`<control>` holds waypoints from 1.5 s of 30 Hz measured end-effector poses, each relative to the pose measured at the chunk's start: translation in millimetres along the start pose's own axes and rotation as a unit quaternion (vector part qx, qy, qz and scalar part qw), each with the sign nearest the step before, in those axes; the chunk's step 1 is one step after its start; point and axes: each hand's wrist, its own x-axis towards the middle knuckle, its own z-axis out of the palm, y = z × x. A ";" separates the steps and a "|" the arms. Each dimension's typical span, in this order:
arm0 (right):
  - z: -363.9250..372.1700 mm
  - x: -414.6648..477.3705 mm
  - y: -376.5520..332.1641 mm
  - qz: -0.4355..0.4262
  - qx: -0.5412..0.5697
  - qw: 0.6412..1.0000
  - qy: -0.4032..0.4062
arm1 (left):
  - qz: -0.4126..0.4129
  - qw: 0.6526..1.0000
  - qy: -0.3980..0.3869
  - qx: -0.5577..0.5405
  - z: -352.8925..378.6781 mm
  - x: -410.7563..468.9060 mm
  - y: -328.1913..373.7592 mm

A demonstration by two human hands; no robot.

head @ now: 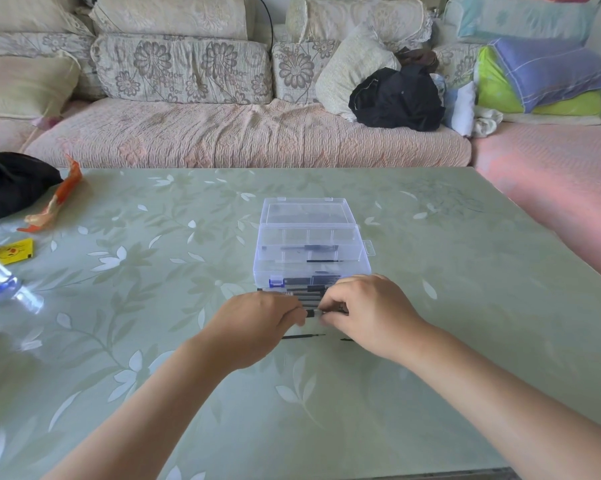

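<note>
1. Two forearms reach in from the near edge of the table (pixel 465 306), and the hands meet at its middle. The left hand (pixel 257 323) has its fingers curled round one end of a short black tool (pixel 313 313) with a silver band. The right hand (pixel 368 313) pinches the other end between thumb and fingertips. The tool lies level between them, just above the tabletop.
2. Beneath the hands, a thin black rod (pixel 303 336) lies flat on the table. The tip of a second rod (pixel 347 339) shows beside the right wrist.
3. Just beyond the knuckles stands a clear plastic box (pixel 313 258) with dividers and a blue latch (pixel 275 282) at its front left corner. More dark rods lie inside it and along its front edge. Its lid (pixel 306 211) is thrown back flat on the far side.
4. Well off to the left lie a clear bottle (pixel 1 282), then a yellow packet (pixel 13 251), an orange wrapper (pixel 55 202) and a black bag (pixel 12 183).
5. Farthest back, a flowered sofa (pixel 243 133) runs along the table's far edge. A black garment (pixel 396 98) and folded bedding (pixel 541 81) sit on its right half.
</note>
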 end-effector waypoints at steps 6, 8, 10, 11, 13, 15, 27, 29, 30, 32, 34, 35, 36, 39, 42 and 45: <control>-0.9 -0.7 0.9 -0.007 -0.007 1.000 0.026 | -0.008 1.000 -0.012 -0.005 -4.9 -0.5 -0.4; -1.5 -0.6 1.7 -0.010 -0.017 0.999 0.026 | -0.007 1.000 -0.003 0.000 -8.9 -0.4 -4.3; -3.4 -0.3 3.7 -0.006 -0.024 0.999 0.027 | -0.017 1.000 0.006 0.015 -17.3 0.8 -14.7; -4.9 -0.3 4.9 0.001 -0.027 0.999 0.028 | -0.032 0.999 0.005 0.020 -22.7 1.2 -21.9; -7.9 -0.4 7.5 0.022 -0.031 0.999 0.028 | -0.081 0.996 -0.013 0.016 -35.0 0.1 -38.2; -9.8 -0.4 10.0 0.043 -0.031 0.998 0.019 | -0.129 0.991 -0.035 0.009 -43.7 -3.4 -53.4; -6.3 -1.0 8.1 0.071 -0.050 0.996 -0.029 | -0.089 0.983 0.150 0.054 -30.5 -3.0 -30.5; -5.9 -1.4 5.3 0.069 -0.042 0.996 -0.028 | -0.040 0.992 0.120 0.019 -21.5 -2.2 -18.6; -5.9 -1.4 3.9 0.069 -0.035 0.997 -0.026 | -0.023 0.994 0.102 0.015 -16.6 -1.9 -14.6; -6.1 -0.9 2.0 0.071 -0.021 0.997 -0.019 | -0.014 0.997 0.080 0.020 -8.3 -0.2 -11.5; -6.1 -0.3 1.2 0.079 -0.005 0.997 -0.017 | -0.023 0.997 0.074 0.029 -3.8 2.2 -12.4; -6.2 -0.2 0.8 0.083 0.001 0.996 -0.022 | -0.026 0.996 0.074 0.034 -2.7 3.2 -13.2; -6.4 -0.2 0.2 0.087 0.005 0.996 -0.031 | -0.027 0.996 0.073 0.039 -2.3 3.8 -14.1; -11.1 -0.2 1.1 0.105 0.001 0.992 -0.065 | -0.030 0.996 0.067 0.041 -2.8 4.0 -18.2; -21.7 -0.3 12.0 0.138 -0.006 0.987 -0.082 | -0.045 0.995 0.059 0.064 -4.0 3.5 -23.4; -28.8 -3.8 25.8 0.154 -0.032 0.984 -0.080 | -0.059 0.994 0.045 0.082 -2.6 3.9 -24.2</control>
